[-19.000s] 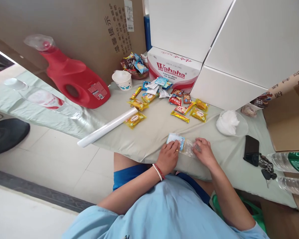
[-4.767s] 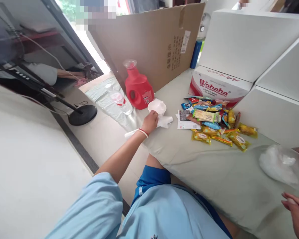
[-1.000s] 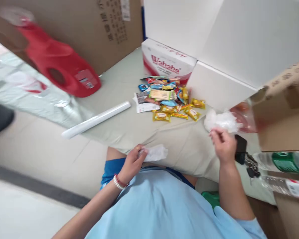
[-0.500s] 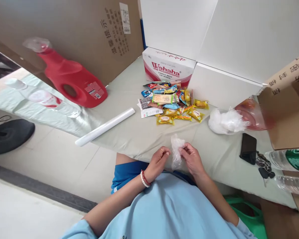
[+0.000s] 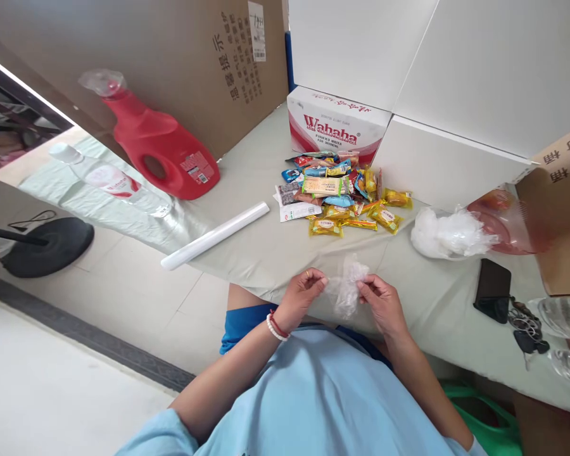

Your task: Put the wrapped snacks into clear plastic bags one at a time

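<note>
A thin, crumpled clear plastic bag [image 5: 346,286] is stretched between both hands at the near edge of the table [image 5: 266,253]. My left hand [image 5: 303,296] pinches its left side, with a ring on one finger and bead bracelets at the wrist. My right hand [image 5: 380,304] pinches the right side. Farther back lies a pile of several snack packets [image 5: 342,197] in yellow, blue and red wrappers.
A white roll [image 5: 215,235] lies left of the packets. A red detergent jug [image 5: 159,149] and a water bottle [image 5: 114,183] stand at the left. A Wahaha box [image 5: 335,123] sits behind the snacks. A heap of clear bags [image 5: 449,234], a phone [image 5: 493,290] and keys [image 5: 527,326] lie right.
One second ago my hands were apart, the right one at the heap of clear bags. They have come together at the table's near edge, both holding one clear bag.
</note>
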`<state>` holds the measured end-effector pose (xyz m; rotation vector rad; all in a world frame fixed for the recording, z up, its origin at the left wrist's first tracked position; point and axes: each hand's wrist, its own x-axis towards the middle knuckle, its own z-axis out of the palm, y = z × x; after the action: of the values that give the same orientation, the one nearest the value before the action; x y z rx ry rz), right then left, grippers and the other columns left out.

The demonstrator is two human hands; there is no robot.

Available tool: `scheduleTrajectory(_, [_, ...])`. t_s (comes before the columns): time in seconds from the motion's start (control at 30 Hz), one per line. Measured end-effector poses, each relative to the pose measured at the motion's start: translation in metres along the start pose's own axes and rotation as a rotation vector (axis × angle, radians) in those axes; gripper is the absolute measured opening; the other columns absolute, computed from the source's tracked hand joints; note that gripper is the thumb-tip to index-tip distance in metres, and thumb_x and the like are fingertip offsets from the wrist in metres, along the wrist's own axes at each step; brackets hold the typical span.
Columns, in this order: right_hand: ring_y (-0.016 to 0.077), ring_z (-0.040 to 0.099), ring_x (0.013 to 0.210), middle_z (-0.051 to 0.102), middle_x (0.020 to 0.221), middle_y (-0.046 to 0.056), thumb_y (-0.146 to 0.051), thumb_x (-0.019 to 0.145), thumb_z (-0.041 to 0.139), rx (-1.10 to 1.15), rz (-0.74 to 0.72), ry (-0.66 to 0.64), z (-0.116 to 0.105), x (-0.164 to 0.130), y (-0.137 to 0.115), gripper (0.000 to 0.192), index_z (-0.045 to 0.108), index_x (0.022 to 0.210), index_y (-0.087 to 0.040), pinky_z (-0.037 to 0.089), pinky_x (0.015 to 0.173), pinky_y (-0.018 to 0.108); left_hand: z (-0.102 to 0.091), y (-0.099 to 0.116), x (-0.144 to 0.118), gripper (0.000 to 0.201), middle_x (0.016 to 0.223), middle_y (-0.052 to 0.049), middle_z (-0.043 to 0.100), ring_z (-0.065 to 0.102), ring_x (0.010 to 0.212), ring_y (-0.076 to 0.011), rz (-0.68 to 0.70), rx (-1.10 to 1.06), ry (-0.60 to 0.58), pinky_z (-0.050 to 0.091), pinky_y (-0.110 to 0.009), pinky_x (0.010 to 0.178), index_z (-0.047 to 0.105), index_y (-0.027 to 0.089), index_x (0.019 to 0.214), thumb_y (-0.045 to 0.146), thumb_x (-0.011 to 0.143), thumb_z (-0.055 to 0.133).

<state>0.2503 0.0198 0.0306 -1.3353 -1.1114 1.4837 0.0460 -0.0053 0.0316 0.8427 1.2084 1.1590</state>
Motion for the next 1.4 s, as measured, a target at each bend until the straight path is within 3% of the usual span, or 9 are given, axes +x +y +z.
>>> scheduleTrajectory(0.2, [0.0119,0.047,0.057,0.056,0.065,-0.002,-0.058,0.073,0.084,-0.042,0.075,0.074,-0.042,-0.006,0.006,0.042,0.071,0.082,-0.018,0.043,0.052,0.025,-0.025,0.003,0.002,0.036,0.089,-0.001,0.068,0.064,0.088,-0.0139,-0.099,-0.348,0.094,0.053,-0.025,0.076,0.063,0.02,0.083,0.047,0.077,0.086])
scheduleTrajectory(0.3, [0.0145,0.055,0.066,0.062,0.075,0.002,-0.057,0.078,0.08,-0.206,-0.033,0.146,-0.053,-0.014,0.002,0.039,0.072,0.088,-0.02,0.048,0.059,0.027,-0.027,0.003,0.0,0.036,0.103,-0.004,0.072,0.069,0.1,-0.0186,-0.126,-0.423,0.088,0.058,-0.032,0.084,0.062,0.019,0.084,0.045,0.077,0.087])
scheduleTrajectory(0.5, [0.0215,0.064,0.092,0.067,0.113,0.009,-0.045,0.087,0.075,-0.552,-0.318,-0.134,-0.015,-0.022,-0.005,0.037,0.068,0.118,-0.025,0.055,0.071,0.031,-0.018,0.006,-0.001,0.036,0.115,-0.006,0.073,0.072,0.104,-0.0206,-0.125,-0.465,0.045,0.06,-0.037,0.089,0.059,0.019,0.082,0.042,0.078,0.087])
scheduleTrajectory(0.6, [0.0238,0.064,0.095,0.069,0.107,0.009,-0.036,0.093,0.065,-0.705,-0.402,-0.206,0.004,-0.016,0.001,0.019,0.072,0.107,-0.025,0.054,0.079,0.036,-0.02,0.01,-0.001,0.034,0.112,-0.005,0.074,0.072,0.108,-0.022,-0.104,-0.484,0.055,0.06,-0.038,0.092,0.059,0.019,0.084,0.04,0.079,0.086])
scheduleTrajectory(0.7, [0.0191,0.061,0.077,0.067,0.086,0.005,-0.035,0.097,0.058,-0.61,-0.333,-0.18,-0.002,-0.009,0.001,0.019,0.072,0.09,-0.024,0.05,0.073,0.033,-0.031,0.011,-0.001,0.034,0.106,-0.005,0.074,0.072,0.109,-0.0234,-0.086,-0.506,0.1,0.059,-0.037,0.091,0.058,0.02,0.084,0.037,0.078,0.087])
scheduleTrajectory(0.97, [0.0094,0.038,0.054,0.051,0.068,-0.004,-0.05,0.073,0.086,0.004,0.037,0.138,-0.061,-0.008,-0.012,0.037,0.066,0.085,-0.022,0.032,0.048,0.024,-0.048,0.0,-0.002,0.035,0.094,-0.002,0.073,0.072,0.089,-0.0155,-0.159,-0.515,0.165,0.059,-0.035,0.089,0.057,0.02,0.083,0.038,0.076,0.086])
scheduleTrajectory(1.13, [0.0162,0.054,0.066,0.065,0.077,0.003,-0.06,0.073,0.081,-0.389,0.082,0.138,-0.098,-0.019,-0.007,0.042,0.071,0.086,-0.021,0.044,0.056,0.028,-0.044,-0.001,0.001,0.037,0.094,-0.001,0.073,0.07,0.086,-0.013,-0.17,-0.478,0.16,0.059,-0.032,0.087,0.058,0.019,0.081,0.038,0.074,0.089])
scheduleTrajectory(1.3, [0.0225,0.062,0.084,0.07,0.099,0.008,-0.053,0.092,0.067,-0.794,-0.294,0.16,-0.1,-0.027,-0.031,0.031,0.074,0.106,-0.025,0.053,0.079,0.038,-0.043,-0.001,0.005,0.041,0.094,-0.002,0.074,0.072,0.087,-0.0145,-0.171,-0.435,0.165,0.059,-0.032,0.086,0.057,0.019,0.083,0.041,0.072,0.09])
scheduleTrajectory(1.4, [0.0287,0.059,0.111,0.068,0.12,0.01,-0.043,0.094,0.069,-0.94,-0.579,-0.08,-0.071,-0.017,-0.038,0.03,0.072,0.119,-0.027,0.049,0.098,0.045,-0.041,0.0,0.006,0.044,0.091,-0.001,0.073,0.071,0.085,-0.0141,-0.178,-0.426,0.167,0.059,-0.032,0.085,0.057,0.019,0.083,0.042,0.07,0.091])
